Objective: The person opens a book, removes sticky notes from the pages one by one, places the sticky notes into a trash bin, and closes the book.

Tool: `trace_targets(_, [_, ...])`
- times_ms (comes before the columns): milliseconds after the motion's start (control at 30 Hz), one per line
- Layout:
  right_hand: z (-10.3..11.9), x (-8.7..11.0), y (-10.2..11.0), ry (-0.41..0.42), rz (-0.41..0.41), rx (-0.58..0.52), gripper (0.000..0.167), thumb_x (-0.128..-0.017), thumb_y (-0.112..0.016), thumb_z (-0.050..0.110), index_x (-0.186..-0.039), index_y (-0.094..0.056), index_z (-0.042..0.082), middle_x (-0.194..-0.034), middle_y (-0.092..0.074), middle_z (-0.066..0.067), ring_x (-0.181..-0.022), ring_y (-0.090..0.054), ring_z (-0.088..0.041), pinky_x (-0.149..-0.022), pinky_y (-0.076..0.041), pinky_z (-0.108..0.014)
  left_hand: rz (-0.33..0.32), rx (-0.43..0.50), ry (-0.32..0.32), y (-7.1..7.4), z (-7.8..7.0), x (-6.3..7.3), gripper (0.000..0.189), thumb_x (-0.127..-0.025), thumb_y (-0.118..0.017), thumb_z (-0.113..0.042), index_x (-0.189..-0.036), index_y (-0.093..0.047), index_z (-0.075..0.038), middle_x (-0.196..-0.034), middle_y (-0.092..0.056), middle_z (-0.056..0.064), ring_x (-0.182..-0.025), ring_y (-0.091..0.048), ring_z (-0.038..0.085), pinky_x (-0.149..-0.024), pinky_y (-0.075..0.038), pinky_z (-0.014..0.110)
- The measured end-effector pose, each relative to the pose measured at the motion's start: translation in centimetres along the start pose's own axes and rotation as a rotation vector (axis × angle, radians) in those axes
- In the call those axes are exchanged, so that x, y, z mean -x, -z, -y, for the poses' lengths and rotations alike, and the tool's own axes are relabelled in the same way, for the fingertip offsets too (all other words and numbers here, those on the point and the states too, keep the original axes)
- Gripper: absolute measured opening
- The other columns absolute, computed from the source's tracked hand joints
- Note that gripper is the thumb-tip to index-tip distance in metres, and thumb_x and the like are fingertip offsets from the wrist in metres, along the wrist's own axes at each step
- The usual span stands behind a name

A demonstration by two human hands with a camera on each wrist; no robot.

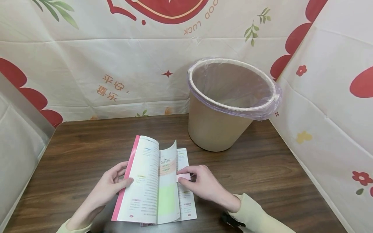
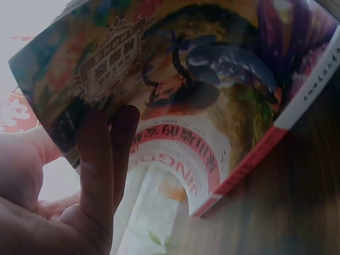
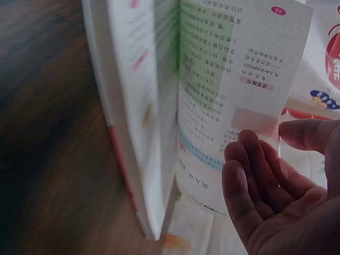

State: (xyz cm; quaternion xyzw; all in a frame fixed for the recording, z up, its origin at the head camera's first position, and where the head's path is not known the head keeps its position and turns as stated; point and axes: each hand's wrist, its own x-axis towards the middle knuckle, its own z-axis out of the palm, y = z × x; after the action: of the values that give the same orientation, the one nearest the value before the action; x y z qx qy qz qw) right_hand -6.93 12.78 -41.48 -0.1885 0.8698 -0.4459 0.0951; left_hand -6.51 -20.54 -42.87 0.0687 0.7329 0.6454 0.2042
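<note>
An open book (image 1: 142, 191) with a pink spine strip is held slightly raised over the table. At its left edge my left hand (image 1: 109, 184) grips it, thumb on the printed page. In the left wrist view, fingers lie against the illustrated cover (image 2: 212, 64). My right hand (image 1: 204, 183) pinches a small pink slip, apparently a sticky note (image 1: 184, 176), at the outer edge of a lifted page (image 1: 169, 197). The right wrist view shows this page (image 3: 212, 106) between thumb and fingers, with a pinkish rectangle near its edge.
A beige bin (image 1: 215, 126) with a clear purplish liner stands at the back right of the wooden table (image 1: 87, 145). Behind hangs a printed cloth (image 1: 145, 64), and pale cloth (image 1: 329, 129) runs along the right side. A dark object (image 1: 230, 220) is by the right sleeve.
</note>
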Motion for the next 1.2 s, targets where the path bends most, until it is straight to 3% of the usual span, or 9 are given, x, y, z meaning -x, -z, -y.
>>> trace_targets(233, [-1.5, 0.8, 0.5, -0.043, -0.011, 0.023, 0.017, -0.093, -0.073, 0.014, -0.106, -0.081, 0.009, -0.096, -0.08, -0.004, -0.074, -0.06, 0.004, -0.071, -0.051, -0.017, 0.001, 0.001, -0.022, 1.0, 0.8, 0.6, 0.065, -0.102, -0.063, -0.004, -0.155, -0.029, 0.013, -0.114, -0.074, -0.018, -0.087, -0.079, 0.009, -0.069, -0.065, 0.035])
trace_targets(300, [-1.8, 0.9, 0.5, -0.05, -0.013, 0.035, 0.016, -0.093, -0.072, 0.013, -0.106, -0.081, 0.009, -0.096, -0.08, -0.004, -0.073, -0.059, 0.004, -0.07, -0.05, -0.017, 0.009, 0.008, -0.032, 1.2, 1.0, 0.7, 0.065, -0.103, -0.062, -0.004, -0.155, -0.028, 0.014, -0.112, -0.073, -0.022, -0.088, -0.078, 0.009, -0.068, -0.065, 0.035])
trace_targets(767, [-3.5, 1.5, 0.5, -0.082, -0.023, 0.135, 0.013, -0.09, -0.073, 0.017, -0.1, -0.082, 0.013, -0.074, -0.067, 0.009, -0.063, -0.047, 0.004, -0.061, -0.041, -0.017, 0.039, 0.026, -0.031, 2.7, 2.3, 1.1, 0.064, -0.105, -0.058, -0.004, -0.155, -0.023, 0.017, -0.114, -0.073, -0.023, -0.091, -0.078, 0.01, -0.07, -0.065, 0.035])
trace_targets(1200, [-4.6, 1.8, 0.2, -0.104, -0.028, 0.219, 0.011, -0.09, -0.074, 0.017, -0.098, -0.082, 0.015, -0.078, -0.07, 0.008, -0.064, -0.047, 0.001, -0.062, -0.04, -0.018, 0.034, -0.001, 0.029, 3.9, 2.9, 1.6, 0.067, -0.105, -0.059, -0.01, -0.155, -0.024, 0.016, -0.113, -0.074, -0.023, -0.091, -0.078, 0.011, -0.069, -0.064, 0.037])
